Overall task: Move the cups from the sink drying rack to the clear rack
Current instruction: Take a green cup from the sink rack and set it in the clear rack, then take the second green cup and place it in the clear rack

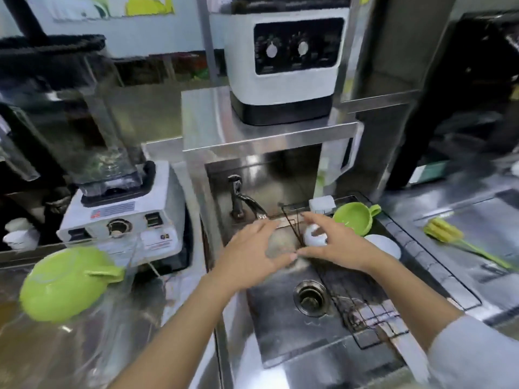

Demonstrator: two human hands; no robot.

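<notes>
A dark wire drying rack (362,293) lies across the right side of the steel sink (283,327). At its far end sit a green cup (354,220) with a handle, a small white cup (313,235) and a white dish (384,244). My right hand (334,242) hovers over the small white cup with fingers spread, not gripping it. My left hand (252,251) is open over the sink, just left of the rack. On the left counter a green cup (64,282) lies upside down on the clear rack (118,318).
A tap (241,200) stands at the sink's back. A blender (120,209) sits left of the sink, and a white appliance (283,60) on a steel shelf above. A green brush (460,240) lies on the right counter.
</notes>
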